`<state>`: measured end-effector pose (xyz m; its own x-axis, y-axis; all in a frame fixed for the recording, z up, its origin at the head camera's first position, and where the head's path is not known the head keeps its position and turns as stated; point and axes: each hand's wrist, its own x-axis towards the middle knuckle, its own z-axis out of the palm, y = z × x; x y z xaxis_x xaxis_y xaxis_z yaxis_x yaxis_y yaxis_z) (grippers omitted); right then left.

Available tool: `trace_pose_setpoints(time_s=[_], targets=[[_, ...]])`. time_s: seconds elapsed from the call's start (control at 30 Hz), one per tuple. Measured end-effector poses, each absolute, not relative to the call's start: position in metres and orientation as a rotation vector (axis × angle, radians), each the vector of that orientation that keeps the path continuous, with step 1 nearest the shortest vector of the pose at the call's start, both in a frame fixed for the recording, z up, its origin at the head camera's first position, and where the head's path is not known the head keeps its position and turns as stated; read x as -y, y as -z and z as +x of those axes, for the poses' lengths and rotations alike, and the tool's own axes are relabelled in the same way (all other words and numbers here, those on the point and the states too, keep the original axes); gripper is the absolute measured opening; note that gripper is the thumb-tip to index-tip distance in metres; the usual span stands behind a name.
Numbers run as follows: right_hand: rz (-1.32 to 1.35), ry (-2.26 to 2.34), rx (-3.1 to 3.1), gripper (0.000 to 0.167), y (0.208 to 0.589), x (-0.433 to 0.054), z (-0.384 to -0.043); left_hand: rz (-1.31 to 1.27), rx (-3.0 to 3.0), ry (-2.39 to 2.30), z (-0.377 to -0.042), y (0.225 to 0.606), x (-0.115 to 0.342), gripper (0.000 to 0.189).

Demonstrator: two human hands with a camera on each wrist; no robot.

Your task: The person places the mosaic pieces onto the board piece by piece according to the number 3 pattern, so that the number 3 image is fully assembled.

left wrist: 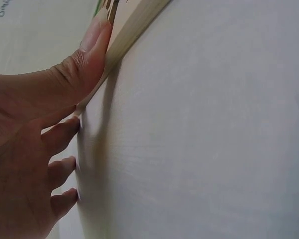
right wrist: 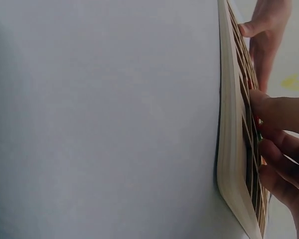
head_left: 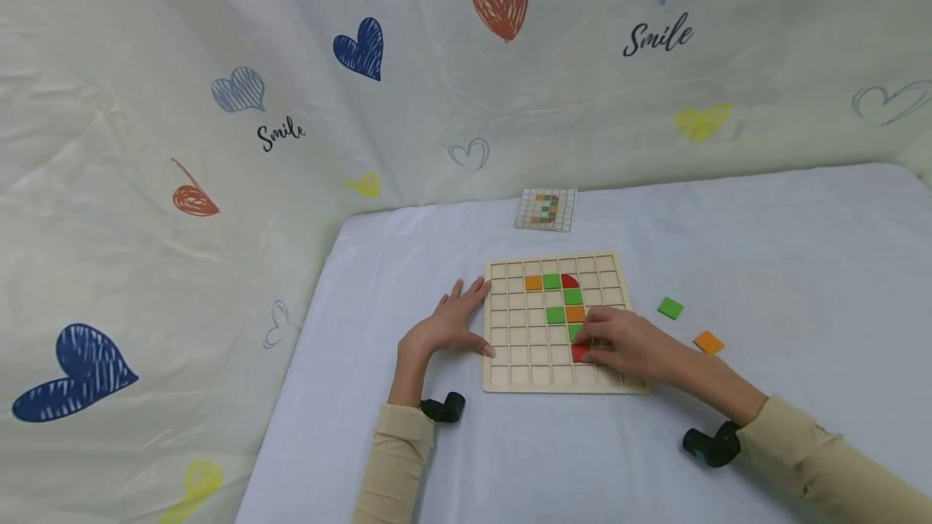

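Note:
A wooden grid board (head_left: 510,378) lies on the table with orange, green and red tiles set in its squares. My left hand (head_left: 447,326) rests at the board's left side, fingers spread and the thumb on its edge. In the left wrist view, that thumb (left wrist: 92,50) lies along the board's rim. Over the right part of the grid, my right hand (head_left: 619,338) pinches a red tile (head_left: 578,352) at a lower square, below a green tile (head_left: 574,332). The right wrist view shows its thumb (right wrist: 279,109) and curled fingers close at the grid; the tile is mostly hidden there.
A loose green tile (head_left: 671,308) and a loose orange tile (head_left: 709,342) lie right of the board. Behind it is a small pattern card (head_left: 546,210) with a coloured grid. A white cloth (head_left: 408,257) covers the table, and a heart-printed curtain (head_left: 437,63) hangs behind.

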<state>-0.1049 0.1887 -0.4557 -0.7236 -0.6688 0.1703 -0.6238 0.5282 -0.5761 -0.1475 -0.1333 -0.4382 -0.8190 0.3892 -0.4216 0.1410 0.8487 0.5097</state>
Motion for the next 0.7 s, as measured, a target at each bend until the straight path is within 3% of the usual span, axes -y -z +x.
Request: trace_pose_setpoints(time_s=[0.43, 0.7], targets=[[-1.26, 0.99, -2.749, 0.022, 0.457, -0.191, -0.1, 0.376, -2.504, -0.603, -0.147, 0.438, 0.132, 0.116], [-1.183, 1.005, -2.831, 0.02, 0.455, -0.207, -0.095, 0.38, -2.502, -0.589, -0.147, 0.435, 0.13, 0.115]])
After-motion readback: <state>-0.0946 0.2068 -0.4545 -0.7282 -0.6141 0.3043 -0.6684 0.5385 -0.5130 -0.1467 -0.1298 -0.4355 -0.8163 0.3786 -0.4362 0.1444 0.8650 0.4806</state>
